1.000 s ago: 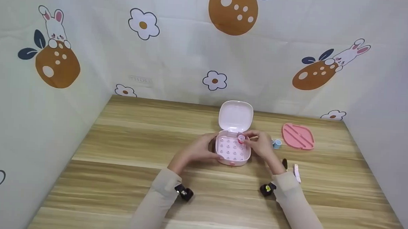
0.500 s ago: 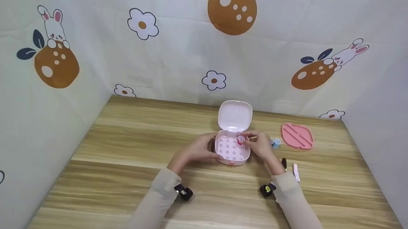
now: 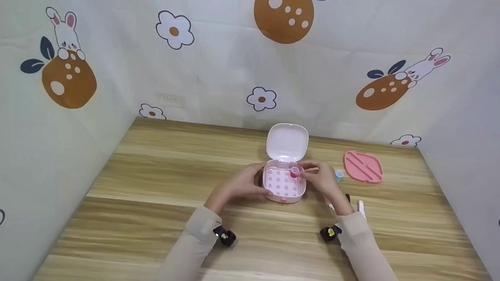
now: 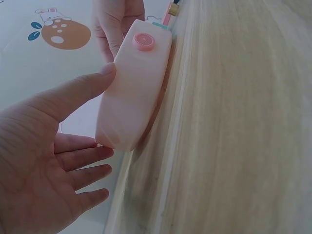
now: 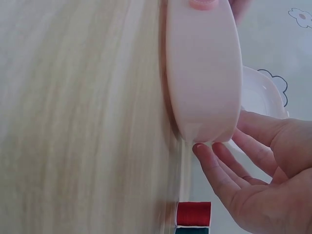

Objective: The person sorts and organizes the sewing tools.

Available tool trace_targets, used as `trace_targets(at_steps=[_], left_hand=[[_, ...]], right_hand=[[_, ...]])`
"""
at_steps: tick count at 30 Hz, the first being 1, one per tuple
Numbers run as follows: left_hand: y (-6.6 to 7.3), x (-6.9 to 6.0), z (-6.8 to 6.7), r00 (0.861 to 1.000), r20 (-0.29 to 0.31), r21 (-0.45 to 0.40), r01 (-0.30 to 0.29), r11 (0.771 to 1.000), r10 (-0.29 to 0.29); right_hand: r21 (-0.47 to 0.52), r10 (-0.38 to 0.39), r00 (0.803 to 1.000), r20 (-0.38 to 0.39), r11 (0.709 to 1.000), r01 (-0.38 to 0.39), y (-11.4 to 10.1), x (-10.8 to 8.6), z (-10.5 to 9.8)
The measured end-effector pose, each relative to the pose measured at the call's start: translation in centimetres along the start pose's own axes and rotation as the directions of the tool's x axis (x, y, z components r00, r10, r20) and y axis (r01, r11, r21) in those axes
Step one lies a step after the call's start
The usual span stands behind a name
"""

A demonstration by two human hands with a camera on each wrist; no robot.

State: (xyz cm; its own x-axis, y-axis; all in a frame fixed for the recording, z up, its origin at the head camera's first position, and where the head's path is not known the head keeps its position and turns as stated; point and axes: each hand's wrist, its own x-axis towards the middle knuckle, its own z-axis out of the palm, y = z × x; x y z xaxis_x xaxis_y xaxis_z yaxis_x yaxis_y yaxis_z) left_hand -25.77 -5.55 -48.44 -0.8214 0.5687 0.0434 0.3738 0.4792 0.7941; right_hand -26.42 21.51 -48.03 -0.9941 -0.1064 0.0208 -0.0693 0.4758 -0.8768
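A pale pink sewing box point(image 3: 283, 198) stands with its lid point(image 3: 287, 141) raised, and rows of small pegs cover its floor. My left hand point(image 3: 245, 181) holds the box's left side, thumb over the front rim and fingers along the side; in the left wrist view the outer fingers spread free. Over the back right pegs my right hand point(image 3: 320, 178) pinches a red thread spool point(image 3: 294, 173) between thumb and fingers. Whether it sits on a peg cannot be told. In the right wrist view, the box wall point(image 5: 204, 73) hides that spool.
A light blue spool point(image 3: 339, 176) stands right of my right hand. Behind it lies a pink slotted tray point(image 3: 363, 167). A slim white item point(image 3: 361, 207) and a black one point(image 3: 348, 198) lie by the right wrist. The right wrist view shows another red spool point(image 5: 193, 214) on the table.
My right wrist has shifted slightly right, and its hand now covers a spool seen beside the light blue one. The pinched spool has barely moved. The left hand keeps its place.
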Motion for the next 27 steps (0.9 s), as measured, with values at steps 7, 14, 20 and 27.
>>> trace_targets(at_steps=[7,14,20,27], left_hand=[[0.0,0.0,0.0,1.0,-0.008,0.016,0.01,1.0,-0.01],[0.0,0.1,0.1,1.0,0.0,0.004,0.001,1.0,-0.001],[-0.1,0.1,0.1,1.0,-0.001,0.002,0.005,1.0,-0.005],[0.2,0.0,0.0,1.0,0.0,-0.007,-0.014,1.0,0.014]], right_hand=[[0.005,-0.014,1.0,-0.027,1.0,0.015,-0.1,-0.4,-0.7],[0.02,-0.011,0.999,-0.04,1.0,0.012,-0.1,-0.8,-1.3],[0.063,0.025,0.999,-0.037,0.998,-0.023,-0.2,-1.0,-1.8],[0.064,0.014,0.998,-0.057,0.998,-0.01,0.1,-1.2,-2.4]])
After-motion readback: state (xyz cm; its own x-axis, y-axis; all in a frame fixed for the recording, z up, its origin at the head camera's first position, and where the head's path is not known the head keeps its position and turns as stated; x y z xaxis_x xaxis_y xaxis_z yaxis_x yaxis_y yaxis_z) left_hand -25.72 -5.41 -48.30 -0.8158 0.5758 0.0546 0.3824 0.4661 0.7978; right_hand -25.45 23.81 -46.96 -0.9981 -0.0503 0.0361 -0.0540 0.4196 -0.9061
